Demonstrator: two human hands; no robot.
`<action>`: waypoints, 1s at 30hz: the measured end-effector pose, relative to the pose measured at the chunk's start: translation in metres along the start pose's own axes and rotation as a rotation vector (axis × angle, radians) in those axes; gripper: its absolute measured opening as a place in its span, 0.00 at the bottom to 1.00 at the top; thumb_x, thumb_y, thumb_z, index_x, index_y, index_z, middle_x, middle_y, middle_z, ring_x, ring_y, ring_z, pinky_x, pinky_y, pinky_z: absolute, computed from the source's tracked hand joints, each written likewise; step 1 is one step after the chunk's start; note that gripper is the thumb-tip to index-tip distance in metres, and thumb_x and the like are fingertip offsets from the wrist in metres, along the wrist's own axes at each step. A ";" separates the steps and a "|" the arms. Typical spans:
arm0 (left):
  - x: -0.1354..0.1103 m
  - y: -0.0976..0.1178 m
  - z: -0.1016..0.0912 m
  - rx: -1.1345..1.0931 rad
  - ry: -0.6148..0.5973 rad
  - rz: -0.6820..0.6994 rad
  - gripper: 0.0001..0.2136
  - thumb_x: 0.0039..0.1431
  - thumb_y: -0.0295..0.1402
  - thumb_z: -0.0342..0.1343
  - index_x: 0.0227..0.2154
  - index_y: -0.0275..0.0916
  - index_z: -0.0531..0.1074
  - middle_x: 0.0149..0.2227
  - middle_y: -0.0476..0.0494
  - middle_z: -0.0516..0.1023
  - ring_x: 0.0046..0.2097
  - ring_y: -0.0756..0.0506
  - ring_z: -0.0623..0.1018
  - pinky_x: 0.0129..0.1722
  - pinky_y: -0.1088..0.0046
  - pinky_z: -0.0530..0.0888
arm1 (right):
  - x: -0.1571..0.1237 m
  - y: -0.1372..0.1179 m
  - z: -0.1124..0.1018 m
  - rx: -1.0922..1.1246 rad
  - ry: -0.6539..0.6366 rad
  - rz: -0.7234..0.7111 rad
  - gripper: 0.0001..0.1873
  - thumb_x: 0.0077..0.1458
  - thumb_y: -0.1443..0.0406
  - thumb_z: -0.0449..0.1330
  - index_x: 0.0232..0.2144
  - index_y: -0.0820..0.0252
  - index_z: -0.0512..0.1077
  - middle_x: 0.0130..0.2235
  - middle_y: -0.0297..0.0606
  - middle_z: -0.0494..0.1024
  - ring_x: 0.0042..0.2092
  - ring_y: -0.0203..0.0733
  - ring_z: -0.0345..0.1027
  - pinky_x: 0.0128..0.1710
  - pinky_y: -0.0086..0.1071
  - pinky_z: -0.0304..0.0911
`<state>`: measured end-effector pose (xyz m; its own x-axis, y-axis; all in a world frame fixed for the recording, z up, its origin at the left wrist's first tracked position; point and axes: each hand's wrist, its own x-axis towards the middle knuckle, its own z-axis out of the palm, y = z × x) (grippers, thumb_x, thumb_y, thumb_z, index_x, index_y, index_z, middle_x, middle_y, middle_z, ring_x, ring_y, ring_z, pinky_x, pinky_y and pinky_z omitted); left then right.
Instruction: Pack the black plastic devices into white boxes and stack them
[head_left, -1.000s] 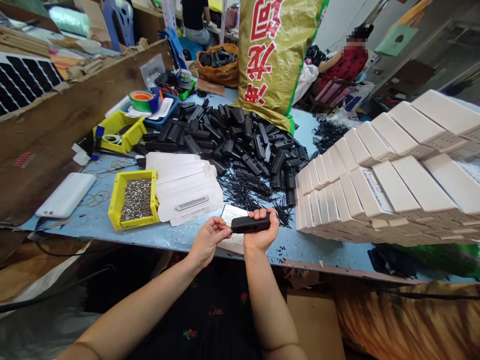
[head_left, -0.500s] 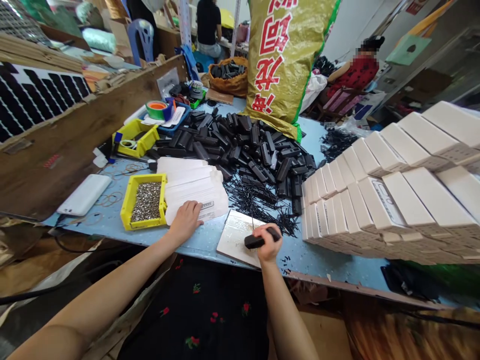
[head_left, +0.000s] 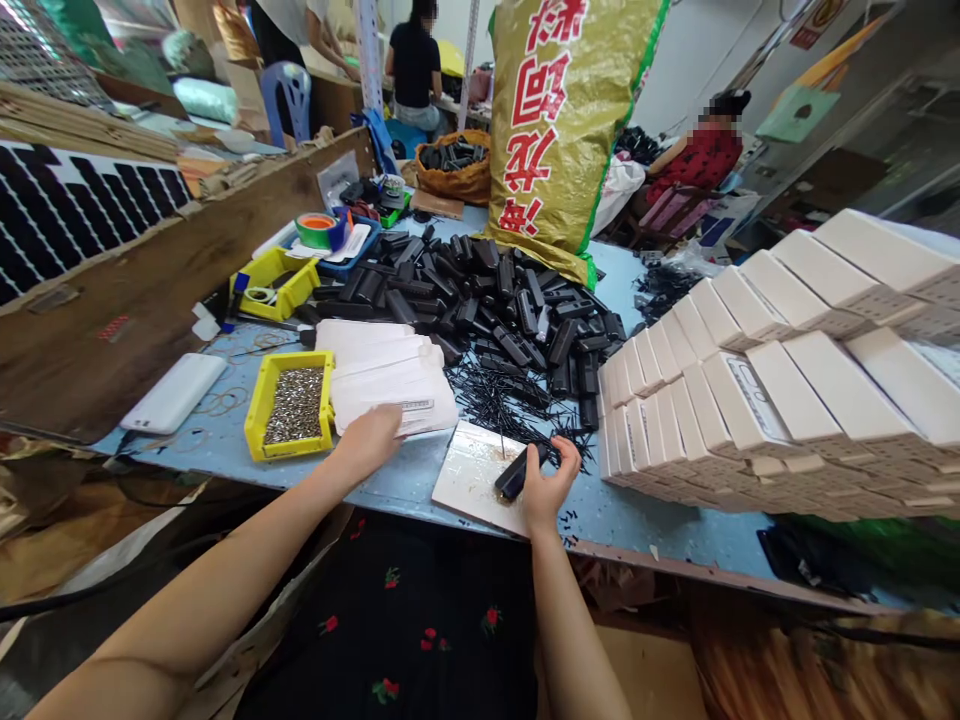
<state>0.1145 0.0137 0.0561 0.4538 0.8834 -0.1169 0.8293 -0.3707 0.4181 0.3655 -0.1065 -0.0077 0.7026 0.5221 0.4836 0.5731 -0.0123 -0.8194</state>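
Observation:
My left hand (head_left: 371, 440) bends over the near edge of a fanned stack of flat white paper pieces (head_left: 379, 365), its fingers drawn together on the top piece, which carries a printed strip. What its fingertips grip is partly hidden. A black oblong plastic casing (head_left: 512, 480) lies tilted on a white board (head_left: 465, 475). Beside it is my right hand (head_left: 551, 485), thumb and fingers apart, the thumb overlapping the casing's right end. A thin upright pin (head_left: 503, 443) rises from the board just behind the casing. Loose thin black pieces (head_left: 495, 400) lie beyond the board.
A yellow bin of small metal parts (head_left: 294, 405) stands left of the paper. Black casings (head_left: 480, 290) are heaped behind, before a gold sack (head_left: 547, 130). Stacked white boxes (head_left: 720, 400) wall the right side. A white power bank-like block (head_left: 174, 393) lies left. Other people sit farther back.
My right hand has opened from its grip on the black casing, which now rests lower on the board. The left fingers, earlier spread on the paper, have drawn together.

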 end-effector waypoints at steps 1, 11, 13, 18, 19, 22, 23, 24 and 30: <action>-0.005 0.002 -0.004 -0.178 -0.067 0.036 0.06 0.53 0.30 0.55 0.34 0.38 0.73 0.39 0.37 0.75 0.43 0.35 0.73 0.42 0.63 0.68 | -0.002 -0.014 -0.001 0.051 -0.074 -0.066 0.09 0.55 0.61 0.58 0.38 0.58 0.68 0.40 0.41 0.70 0.45 0.44 0.65 0.50 0.42 0.60; -0.051 0.014 0.013 -1.070 -0.439 0.195 0.19 0.43 0.38 0.65 0.41 0.40 0.74 0.39 0.42 0.78 0.41 0.40 0.76 0.43 0.65 0.72 | -0.008 -0.107 0.019 0.015 -0.798 -0.576 0.11 0.55 0.60 0.61 0.39 0.57 0.73 0.47 0.43 0.69 0.52 0.48 0.59 0.54 0.43 0.57; -0.053 0.008 0.019 -1.035 -0.394 0.147 0.29 0.38 0.39 0.68 0.47 0.40 0.69 0.41 0.42 0.76 0.43 0.39 0.75 0.44 0.63 0.71 | -0.015 -0.100 0.013 0.006 -0.935 -0.573 0.07 0.54 0.60 0.63 0.31 0.57 0.73 0.45 0.41 0.69 0.51 0.48 0.59 0.52 0.42 0.58; -0.062 -0.002 0.025 -0.793 -0.338 0.049 0.49 0.30 0.39 0.72 0.59 0.42 0.56 0.47 0.40 0.73 0.46 0.37 0.74 0.47 0.62 0.70 | -0.033 -0.092 -0.002 -0.064 -0.964 -0.412 0.05 0.55 0.63 0.62 0.29 0.56 0.72 0.46 0.40 0.69 0.51 0.48 0.57 0.51 0.43 0.56; -0.063 -0.001 0.024 -0.793 -0.331 0.053 0.51 0.32 0.39 0.71 0.62 0.42 0.52 0.49 0.38 0.72 0.48 0.36 0.74 0.48 0.62 0.69 | -0.034 -0.092 -0.003 -0.066 -0.931 -0.359 0.04 0.56 0.63 0.61 0.29 0.56 0.72 0.46 0.40 0.69 0.50 0.48 0.57 0.50 0.44 0.56; -0.064 0.006 0.017 -0.775 -0.236 0.083 0.43 0.40 0.40 0.68 0.61 0.44 0.56 0.52 0.37 0.71 0.52 0.35 0.72 0.52 0.62 0.66 | -0.029 -0.089 -0.003 0.073 -0.865 -0.229 0.07 0.57 0.61 0.60 0.29 0.56 0.72 0.44 0.40 0.68 0.49 0.47 0.59 0.51 0.43 0.57; -0.064 0.009 0.014 -0.764 -0.217 0.123 0.37 0.44 0.39 0.66 0.58 0.45 0.60 0.52 0.38 0.72 0.53 0.35 0.71 0.53 0.63 0.65 | -0.027 -0.087 -0.002 0.179 -0.826 -0.166 0.08 0.57 0.59 0.59 0.30 0.56 0.72 0.43 0.40 0.68 0.47 0.45 0.61 0.49 0.42 0.58; -0.064 0.013 0.011 -0.755 -0.220 0.179 0.29 0.49 0.39 0.63 0.55 0.46 0.64 0.51 0.39 0.72 0.53 0.36 0.71 0.53 0.64 0.65 | -0.025 -0.084 0.000 0.298 -0.786 -0.077 0.09 0.58 0.57 0.57 0.32 0.56 0.72 0.42 0.39 0.68 0.44 0.43 0.63 0.46 0.39 0.61; -0.066 0.035 0.015 -0.712 -0.270 0.320 0.29 0.46 0.37 0.64 0.52 0.42 0.63 0.50 0.39 0.69 0.47 0.39 0.73 0.48 0.65 0.69 | -0.033 -0.080 0.016 0.653 -0.989 0.302 0.24 0.57 0.49 0.56 0.49 0.57 0.70 0.39 0.38 0.73 0.38 0.39 0.69 0.37 0.31 0.68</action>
<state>0.1182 -0.0621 0.0645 0.7707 0.6333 -0.0699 0.2830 -0.2419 0.9281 0.2893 -0.1094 0.0369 -0.0161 0.9991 0.0381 -0.0769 0.0368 -0.9964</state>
